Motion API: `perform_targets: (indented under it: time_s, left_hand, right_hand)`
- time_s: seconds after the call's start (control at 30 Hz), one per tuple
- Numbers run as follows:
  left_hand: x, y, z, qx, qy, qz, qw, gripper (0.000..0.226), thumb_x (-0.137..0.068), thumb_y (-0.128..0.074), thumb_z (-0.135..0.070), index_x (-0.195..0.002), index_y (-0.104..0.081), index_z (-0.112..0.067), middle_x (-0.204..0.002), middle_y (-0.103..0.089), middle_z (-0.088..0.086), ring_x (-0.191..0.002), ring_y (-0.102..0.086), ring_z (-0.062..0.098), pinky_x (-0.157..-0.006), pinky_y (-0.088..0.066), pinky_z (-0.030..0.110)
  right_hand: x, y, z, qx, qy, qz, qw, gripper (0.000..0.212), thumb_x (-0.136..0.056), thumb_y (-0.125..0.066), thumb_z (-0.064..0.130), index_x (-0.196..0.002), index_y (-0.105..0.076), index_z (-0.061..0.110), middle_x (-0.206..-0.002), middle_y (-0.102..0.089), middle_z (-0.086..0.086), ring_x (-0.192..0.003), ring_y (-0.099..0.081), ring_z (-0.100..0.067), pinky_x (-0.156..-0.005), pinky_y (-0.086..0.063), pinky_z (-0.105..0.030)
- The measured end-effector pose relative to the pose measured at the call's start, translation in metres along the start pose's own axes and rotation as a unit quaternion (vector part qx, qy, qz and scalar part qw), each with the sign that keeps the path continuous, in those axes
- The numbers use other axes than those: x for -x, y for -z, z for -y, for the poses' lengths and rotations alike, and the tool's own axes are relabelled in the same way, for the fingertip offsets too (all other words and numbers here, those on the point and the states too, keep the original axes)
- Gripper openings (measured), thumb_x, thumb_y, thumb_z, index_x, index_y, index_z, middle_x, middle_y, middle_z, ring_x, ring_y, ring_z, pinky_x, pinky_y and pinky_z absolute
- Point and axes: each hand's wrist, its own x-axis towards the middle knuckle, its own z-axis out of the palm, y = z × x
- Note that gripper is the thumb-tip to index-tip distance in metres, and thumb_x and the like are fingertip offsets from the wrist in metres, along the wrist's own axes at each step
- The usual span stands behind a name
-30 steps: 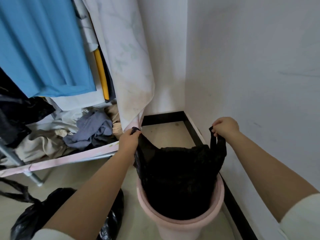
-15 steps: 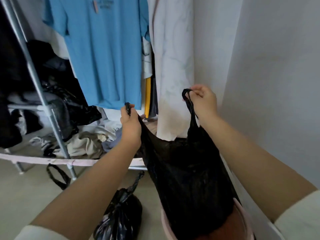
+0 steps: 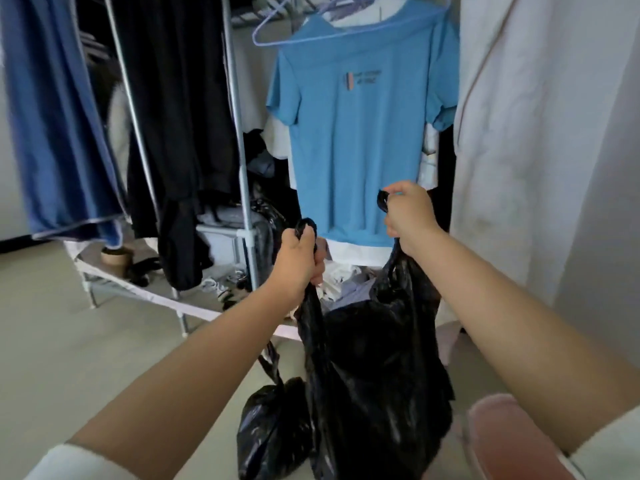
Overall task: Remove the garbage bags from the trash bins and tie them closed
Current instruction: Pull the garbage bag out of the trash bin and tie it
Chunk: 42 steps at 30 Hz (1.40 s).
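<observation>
as it hangs btwn them, left hand [image 3: 298,262] & right hand [image 3: 409,216] grip garbage bag [image 3: 374,368] handles.

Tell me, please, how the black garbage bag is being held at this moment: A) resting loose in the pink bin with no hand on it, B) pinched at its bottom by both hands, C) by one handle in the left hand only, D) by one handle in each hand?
D: the left hand and the right hand each grip one handle of the black garbage bag, hanging beside the pink bin.
</observation>
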Motion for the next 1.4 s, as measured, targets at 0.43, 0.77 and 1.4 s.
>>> perform_targets:
  time_s: [0.43,0.77,1.4]
  left_hand:
    - [0.043,0.192,0.145,-0.043,0.173,0.021,0.984,0.036,-0.098,-0.037,-0.026,-0.065,-0.028,-0.017,-0.039,-0.028,-0.007,-0.026,-0.021,0.003,-0.031,-0.020,0.013]
    - [0.086,0.284,0.227,-0.162,0.179,-0.002,0.970,0.022,-0.079,-0.067,-0.006,-0.092,-0.053,-0.018,-0.084,-0.056,-0.007,-0.087,-0.054,0.016,-0.082,-0.042,0.028]
    - [0.111,0.294,0.274,0.210,0.265,-0.253,0.906,0.040,-0.100,-0.029,-0.028,-0.063,-0.034,-0.014,-0.027,-0.028,-0.006,-0.023,-0.029,0.008,-0.040,-0.045,0.015]
  right_hand:
    - [0.131,-0.144,-0.153,0.088,-0.272,0.144,0.947,0.024,-0.091,-0.035,0.003,-0.099,-0.052,0.018,-0.060,-0.035,0.000,-0.037,-0.020,-0.011,-0.027,-0.011,-0.011]
    - [0.174,-0.171,-0.255,0.037,-0.214,0.276,0.937,0.020,-0.088,-0.055,0.010,-0.103,-0.056,0.023,-0.097,-0.054,0.015,-0.089,-0.053,0.000,-0.082,-0.039,-0.014]
    - [0.178,-0.230,-0.309,-0.182,-0.338,0.326,0.864,0.041,-0.100,-0.017,0.020,-0.062,-0.030,0.016,-0.026,-0.033,0.003,-0.022,-0.032,-0.012,-0.047,-0.045,-0.025]
